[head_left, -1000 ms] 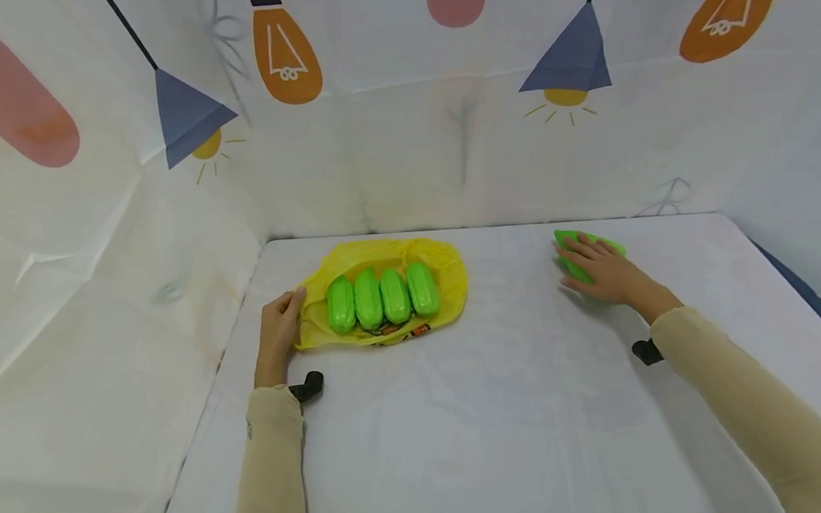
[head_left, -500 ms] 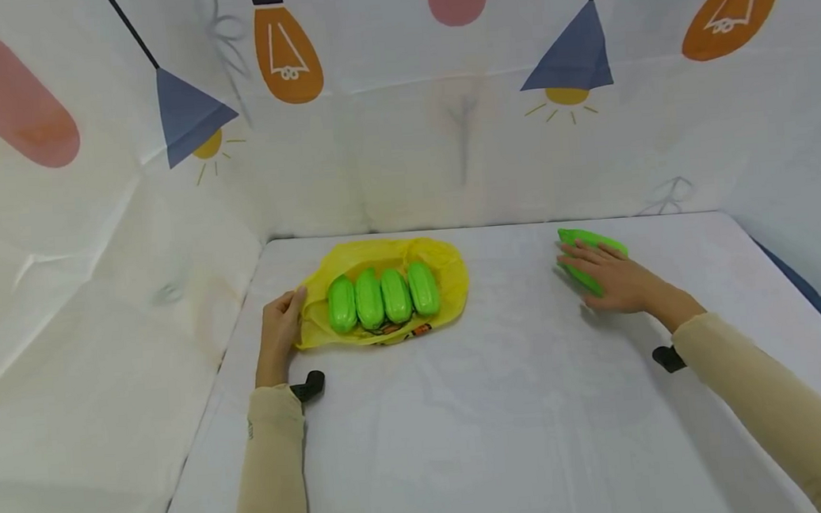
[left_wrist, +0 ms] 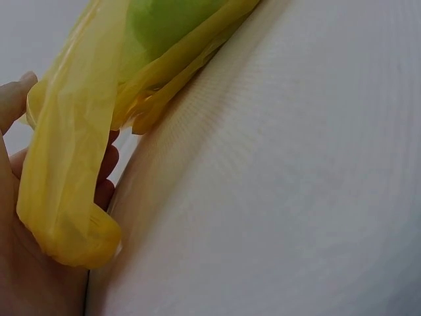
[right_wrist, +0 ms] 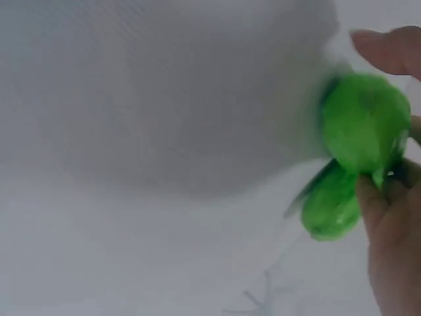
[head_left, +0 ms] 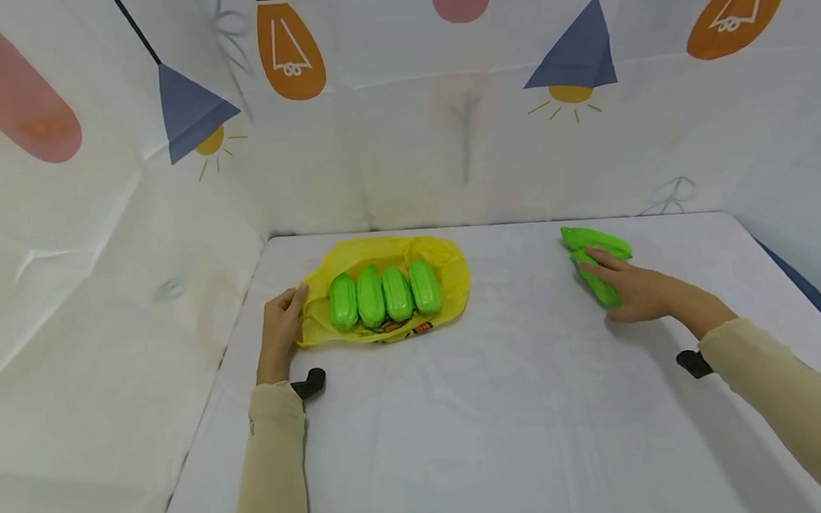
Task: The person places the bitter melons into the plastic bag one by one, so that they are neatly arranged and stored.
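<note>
A yellow plastic bag (head_left: 455, 285) lies spread at the left of the table, and its edge is gripped between the thumb and fingers of my left hand (head_left: 280, 329). Several shiny green oblong packs (head_left: 370, 295) stand side by side in the bag's mouth. At the far right, my right hand (head_left: 637, 288) reaches over a near green pack (head_left: 604, 284), with a second green pack (head_left: 595, 239) just behind it. In the right wrist view the thumb (right_wrist: 388, 51) is apart from the near pack, while fingers lie along its other side and reach between the two packs.
The white table (head_left: 451, 428) meets a printed white cloth wall (head_left: 403, 154) at its back edge, and another cloth wall rises on the left. A small black wrist camera (head_left: 309, 383) sits at the left cuff, another (head_left: 694, 364) at the right.
My right hand has drawn back toward the right and nearer to me, uncovering more of the two green packs. The left hand and the bag have stayed put.
</note>
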### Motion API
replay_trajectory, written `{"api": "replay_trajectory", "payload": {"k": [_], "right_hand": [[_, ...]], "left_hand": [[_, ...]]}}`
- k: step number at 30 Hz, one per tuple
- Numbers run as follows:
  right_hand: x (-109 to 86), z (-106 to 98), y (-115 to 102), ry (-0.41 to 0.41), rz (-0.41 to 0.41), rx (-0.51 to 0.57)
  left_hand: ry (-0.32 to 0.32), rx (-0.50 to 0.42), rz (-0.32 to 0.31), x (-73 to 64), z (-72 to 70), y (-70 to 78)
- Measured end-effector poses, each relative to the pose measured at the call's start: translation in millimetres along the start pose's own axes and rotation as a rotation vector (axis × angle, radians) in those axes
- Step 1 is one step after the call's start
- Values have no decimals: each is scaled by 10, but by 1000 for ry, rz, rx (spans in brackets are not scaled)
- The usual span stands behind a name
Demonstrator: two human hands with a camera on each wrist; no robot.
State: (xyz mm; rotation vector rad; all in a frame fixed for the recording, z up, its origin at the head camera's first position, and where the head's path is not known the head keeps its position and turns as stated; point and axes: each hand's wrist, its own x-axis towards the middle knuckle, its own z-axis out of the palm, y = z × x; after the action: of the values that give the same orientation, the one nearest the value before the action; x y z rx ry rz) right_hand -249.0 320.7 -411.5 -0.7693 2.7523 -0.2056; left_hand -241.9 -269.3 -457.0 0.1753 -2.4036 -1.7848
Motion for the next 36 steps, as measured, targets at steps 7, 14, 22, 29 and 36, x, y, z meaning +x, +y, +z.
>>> {"api": "replay_trajectory", "payload": {"k": [7, 14, 22, 29, 36], "right_hand": [[2, -2, 5, -13, 16, 32], [14, -18, 36, -3, 14, 19], [16, -45, 3, 6, 9, -18], [42, -42, -53, 35, 29, -74], [204, -148, -226, 83, -9, -130]], "left_hand": [[6, 2, -19, 0, -6, 5], [-8, -2, -8, 17, -1, -8], [23, -29, -28, 178, 16, -316], [30, -7, 15, 181, 33, -403], [38, -15, 19, 191, 25, -434]]}}
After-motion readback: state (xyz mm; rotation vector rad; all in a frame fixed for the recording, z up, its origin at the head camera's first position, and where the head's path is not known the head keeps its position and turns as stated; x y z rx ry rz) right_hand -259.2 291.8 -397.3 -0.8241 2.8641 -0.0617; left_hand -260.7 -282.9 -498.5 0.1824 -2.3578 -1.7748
